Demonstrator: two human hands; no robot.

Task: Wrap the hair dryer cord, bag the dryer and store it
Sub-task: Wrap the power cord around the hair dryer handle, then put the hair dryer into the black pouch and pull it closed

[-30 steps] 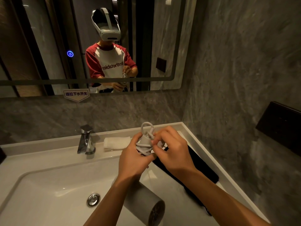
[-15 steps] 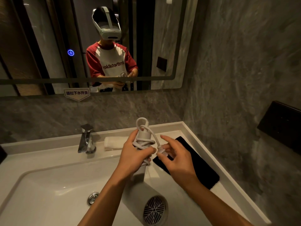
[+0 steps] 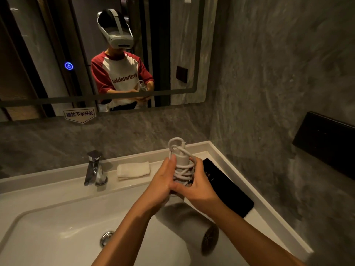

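Above the sink [image 3: 57,217], left hand [image 3: 163,181] and right hand [image 3: 199,187] fingers clasp the wrapped cord [image 3: 182,172] on the hair dryer [image 3: 190,219] handle; wrapping seems finished, so next comes the black bag [image 3: 228,191].

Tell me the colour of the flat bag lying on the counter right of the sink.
Black, with small pale markings near its far end; the head view shows it.

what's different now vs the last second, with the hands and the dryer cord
The right hand, which was pinching the cord's loose end beside the handle, has closed onto the wrapped cord, so both hands now clasp the handle. The left hand keeps its grip. The hair dryer has swung so its grille faces more to the right. The black bag, folded towel and faucet stayed put.
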